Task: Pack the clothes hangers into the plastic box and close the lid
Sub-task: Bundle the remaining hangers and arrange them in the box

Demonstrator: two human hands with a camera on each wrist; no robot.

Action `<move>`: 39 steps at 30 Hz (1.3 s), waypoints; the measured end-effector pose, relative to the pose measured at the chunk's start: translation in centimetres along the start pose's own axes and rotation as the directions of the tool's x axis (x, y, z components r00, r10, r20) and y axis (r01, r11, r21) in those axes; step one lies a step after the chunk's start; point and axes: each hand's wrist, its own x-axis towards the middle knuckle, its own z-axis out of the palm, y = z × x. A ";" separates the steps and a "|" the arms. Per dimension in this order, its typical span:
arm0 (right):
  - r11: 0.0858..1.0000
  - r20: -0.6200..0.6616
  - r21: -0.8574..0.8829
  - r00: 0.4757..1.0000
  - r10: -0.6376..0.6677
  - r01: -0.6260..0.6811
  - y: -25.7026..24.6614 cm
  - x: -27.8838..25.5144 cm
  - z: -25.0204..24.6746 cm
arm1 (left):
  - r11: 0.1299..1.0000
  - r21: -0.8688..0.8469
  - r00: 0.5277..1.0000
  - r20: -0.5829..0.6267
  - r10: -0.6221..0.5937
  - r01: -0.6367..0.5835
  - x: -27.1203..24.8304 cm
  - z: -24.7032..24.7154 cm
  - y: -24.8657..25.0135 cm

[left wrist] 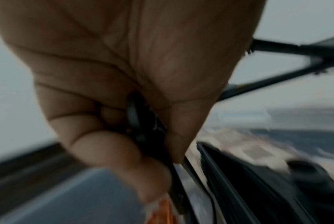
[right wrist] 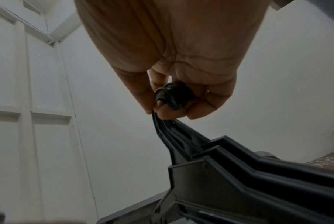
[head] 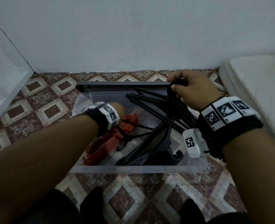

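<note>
Wrist views show hands (right wrist: 173, 63) gripping black hangers (right wrist: 239, 171).

A plain pale wall (head: 133, 34) fills the view from 10 to 2 o'clock, meeting the tiled floor (head: 41, 101) along a straight edge. The tiles carry dark red and cream diamonds (speckled like stone). A white mattress (head: 255, 84) lies at 3 o'clock. White panelled doors (right wrist: 28, 121) show in dim, even light.

one plastic box (head: 130, 169), two hanger bundles, black (head: 159, 107), orange (head: 110, 139)
</note>
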 end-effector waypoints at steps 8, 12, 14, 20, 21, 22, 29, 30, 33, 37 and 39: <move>0.999 0.119 0.002 0.992 -0.050 0.050 -1.9 -1.2 0.8 | 0.853 -0.399 0.706 -0.706 -0.052 -0.337 -6.6 -7.2 -3.3; 0.988 0.138 -0.088 0.984 -0.113 0.126 -3.5 -2.2 2.4 | 0.639 -0.508 0.600 -0.795 -0.090 -0.578 -8.7 -8.8 -1.6; 0.983 0.097 -0.124 0.988 -0.123 0.135 -3.6 -2.3 2.7 | 0.593 -0.556 0.634 -0.767 -0.096 -0.582 -8.8 -8.3 -2.5; 0.973 0.027 0.201 0.992 -0.123 0.115 -3.2 -1.7 2.2 | 0.929 -0.340 0.967 -0.246 0.061 -0.145 -6.2 -2.0 -6.2; 0.970 0.016 0.209 0.991 -0.130 0.124 -3.0 -1.6 2.1 | 0.923 -0.343 0.966 -0.243 0.092 -0.174 -5.8 -1.1 -6.4; 0.969 -0.002 0.208 0.991 -0.132 0.130 -2.7 -1.4 2.0 | 0.892 -0.400 0.958 -0.267 0.106 -0.210 -5.5 -0.5 -6.7; 0.957 0.033 0.291 0.999 -0.026 0.015 0.8 -0.3 -0.1 | 0.221 -0.867 0.814 -0.496 -0.303 -0.447 -5.9 0.1 -11.3; 0.967 0.066 0.255 0.997 -0.028 0.011 1.3 -0.3 -0.4 | 0.140 -0.854 0.764 -0.512 -0.393 -0.501 -6.0 -0.1 -11.9; 0.980 0.132 0.200 0.991 -0.013 -0.014 2.3 -0.1 -0.3 | 0.249 -0.803 0.591 -0.574 -0.567 -0.541 -6.0 -0.4 -13.7; 0.957 0.188 0.266 0.980 0.062 -0.112 2.4 0.0 0.5 | 0.450 -0.739 0.584 -0.673 -0.454 -0.502 -6.7 -0.5 -13.7; 0.926 0.190 0.343 0.977 0.092 -0.154 2.2 0.0 0.8 | 0.551 -0.689 0.643 -0.696 -0.320 -0.471 -7.0 -0.9 -12.2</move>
